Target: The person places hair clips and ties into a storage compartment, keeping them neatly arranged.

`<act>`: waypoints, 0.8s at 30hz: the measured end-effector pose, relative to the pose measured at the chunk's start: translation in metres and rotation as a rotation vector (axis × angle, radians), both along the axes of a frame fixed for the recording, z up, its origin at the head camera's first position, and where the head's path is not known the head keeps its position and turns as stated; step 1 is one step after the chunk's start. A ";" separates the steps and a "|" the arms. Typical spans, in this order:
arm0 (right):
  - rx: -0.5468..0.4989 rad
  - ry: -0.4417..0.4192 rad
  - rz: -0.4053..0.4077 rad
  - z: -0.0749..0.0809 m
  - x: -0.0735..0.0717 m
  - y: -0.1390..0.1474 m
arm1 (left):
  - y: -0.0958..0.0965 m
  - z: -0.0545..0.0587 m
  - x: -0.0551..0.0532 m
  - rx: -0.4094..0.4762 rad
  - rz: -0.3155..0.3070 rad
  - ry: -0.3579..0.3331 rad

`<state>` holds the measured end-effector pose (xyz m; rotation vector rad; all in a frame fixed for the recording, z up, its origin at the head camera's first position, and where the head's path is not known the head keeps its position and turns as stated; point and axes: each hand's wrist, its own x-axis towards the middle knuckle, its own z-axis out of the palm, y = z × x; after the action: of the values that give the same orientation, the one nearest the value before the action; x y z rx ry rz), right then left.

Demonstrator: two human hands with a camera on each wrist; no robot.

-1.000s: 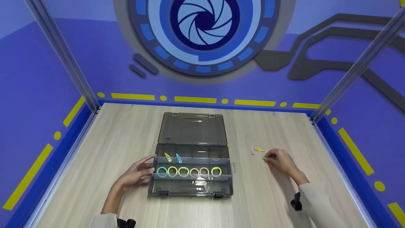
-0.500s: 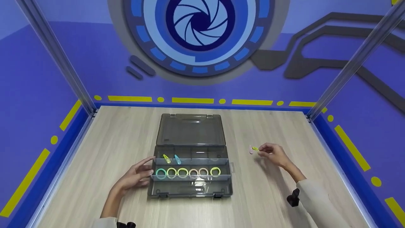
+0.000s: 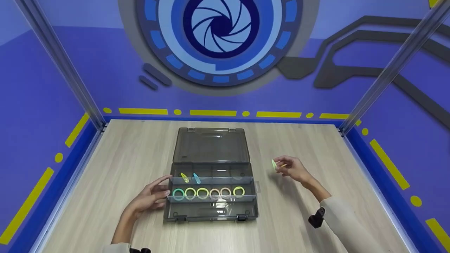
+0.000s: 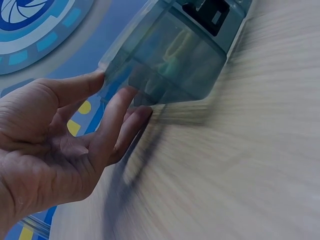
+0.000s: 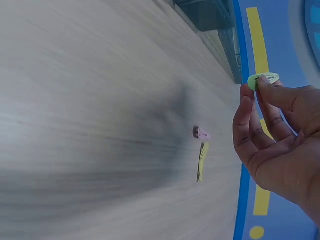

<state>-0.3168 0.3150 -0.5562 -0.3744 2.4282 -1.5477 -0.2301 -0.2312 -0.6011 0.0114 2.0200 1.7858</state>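
Note:
A pale green snap hair clip [image 3: 274, 164] is pinched between the thumb and fingers of my right hand [image 3: 293, 170], raised over the table to the right of the box. Below it in the right wrist view lie a pink hair clip [image 5: 201, 133] and a yellow hair clip [image 5: 202, 162]. My left hand [image 3: 146, 195] touches the left wall of a smoky see-through compartment box [image 3: 230, 207] with loosely extended fingers. Its lid [image 3: 212, 147] is folded back. A yellow clip [image 3: 185, 177] and a blue clip [image 3: 197, 178] stand in the rear row.
Several hair ties, among them a teal one [image 3: 178, 194] and a yellow one [image 3: 239, 191], stand in the box's middle row. Blue-purple panels [image 3: 70, 70] wall the wooden table [image 3: 133, 151] at the back and sides.
My right hand has lifted the pale green clip off the table and moved left, over the pink and yellow clips. My left hand stays at the box's side.

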 end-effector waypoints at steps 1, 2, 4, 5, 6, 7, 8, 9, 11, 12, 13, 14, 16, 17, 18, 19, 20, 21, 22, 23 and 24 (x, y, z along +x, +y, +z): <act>0.000 -0.001 0.010 0.000 -0.001 -0.003 | 0.000 0.000 0.000 0.001 -0.003 0.005; -0.002 0.000 0.023 0.000 -0.001 -0.005 | 0.000 0.000 0.001 -0.001 -0.005 0.009; -0.001 -0.004 0.046 0.000 -0.002 -0.010 | 0.001 0.000 0.001 0.000 -0.008 0.012; 0.000 -0.006 0.056 0.000 -0.002 -0.013 | 0.001 0.000 0.001 0.001 -0.011 0.014; 0.003 -0.008 0.067 0.000 -0.003 -0.016 | 0.001 0.000 0.001 0.000 -0.013 0.015; 0.008 -0.014 0.072 0.000 -0.003 -0.019 | 0.002 0.000 0.001 0.000 -0.018 0.016; 0.007 -0.019 0.078 0.000 -0.003 -0.022 | 0.002 0.000 0.001 -0.001 -0.020 0.016; 0.013 -0.023 0.083 0.000 -0.003 -0.026 | 0.001 0.001 0.001 -0.002 -0.022 0.017; 0.016 -0.030 0.090 0.001 -0.003 -0.033 | 0.001 0.001 0.001 -0.006 -0.024 0.020; 0.014 -0.034 0.091 0.002 -0.003 -0.037 | 0.001 0.001 0.001 -0.008 -0.025 0.022; 0.012 -0.036 0.094 0.002 -0.003 -0.040 | 0.001 0.001 0.001 -0.009 -0.026 0.022; 0.009 -0.036 0.102 0.003 -0.004 -0.044 | 0.001 0.001 0.001 -0.008 -0.025 0.022; 0.005 -0.034 0.112 0.003 -0.005 -0.051 | 0.001 0.001 0.001 -0.008 -0.024 0.022; 0.001 -0.031 0.120 0.003 -0.006 -0.054 | 0.001 0.001 0.001 -0.008 -0.025 0.023; -0.001 -0.029 0.126 0.003 -0.007 -0.058 | 0.001 0.001 0.001 -0.007 -0.025 0.024; 0.000 -0.026 0.131 0.003 -0.007 -0.061 | 0.001 0.001 0.001 -0.006 -0.025 0.024; 0.005 -0.020 0.134 0.003 -0.008 -0.065 | 0.001 0.001 0.001 -0.006 -0.025 0.026; 0.005 -0.015 0.136 0.004 -0.008 -0.068 | 0.001 0.001 0.001 -0.005 -0.027 0.028; 0.005 -0.011 0.139 0.004 -0.009 -0.072 | 0.001 0.000 0.002 -0.006 -0.027 0.031; 0.007 -0.009 0.139 0.004 -0.009 -0.075 | 0.001 0.000 0.002 -0.006 -0.028 0.030; 0.009 -0.005 0.140 0.004 -0.010 -0.078 | 0.001 0.000 0.002 -0.004 -0.027 0.029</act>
<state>-0.3266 0.2366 -0.5518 -0.5259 2.3495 -1.4760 -0.2281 -0.2303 -0.6009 0.0639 2.0338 1.7750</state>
